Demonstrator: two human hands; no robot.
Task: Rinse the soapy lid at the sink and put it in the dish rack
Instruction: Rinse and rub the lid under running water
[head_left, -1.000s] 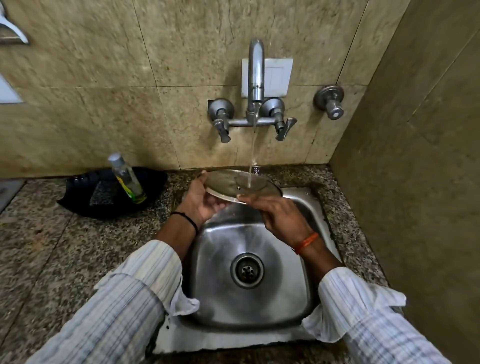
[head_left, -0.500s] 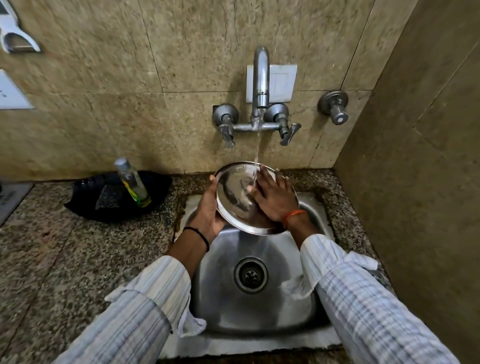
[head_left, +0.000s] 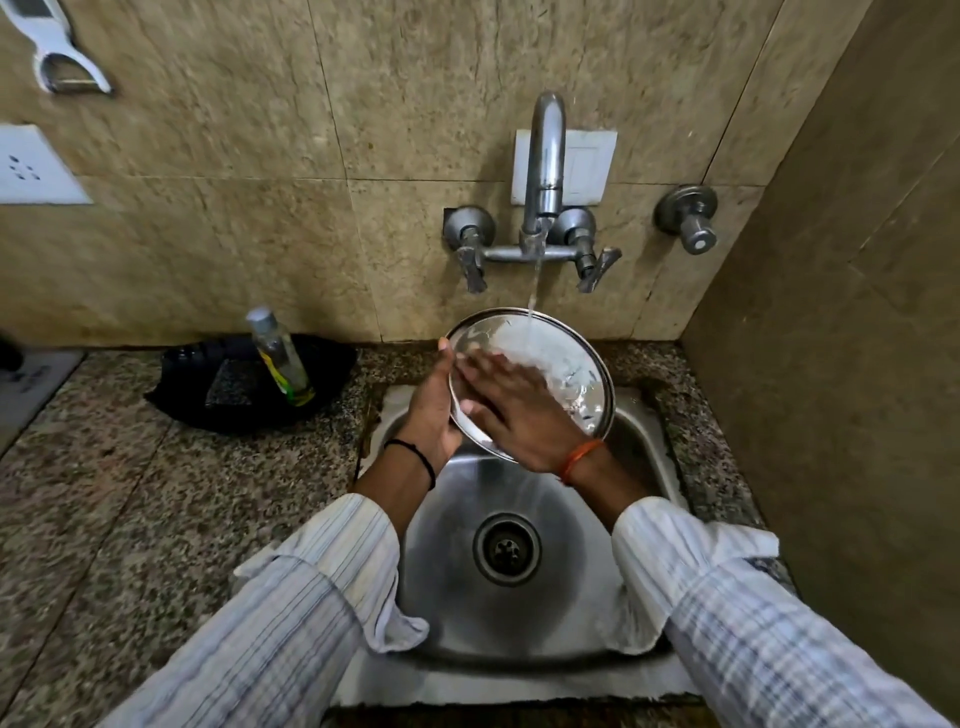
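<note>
A round steel lid (head_left: 563, 364) is tilted up toward me over the back of the steel sink (head_left: 519, 618), under a thin stream of water from the wall tap (head_left: 543, 171). My left hand (head_left: 431, 410) grips its left rim from behind. My right hand (head_left: 519, 410) lies flat on the lid's face, fingers spread and pointing left, covering its lower left part. Water splashes white on the upper face. No dish rack is in view.
A black tray (head_left: 208, 395) with a clear bottle (head_left: 280, 358) sits on the granite counter (head_left: 156, 519) left of the sink. Tiled walls close in at the back and right. A socket plate (head_left: 31, 166) and a peeler (head_left: 52, 52) hang at upper left.
The lid went from lying nearly flat under the stream to tilted with its face toward me. My right hand moved from its front rim onto the face and slid leftward across it.
</note>
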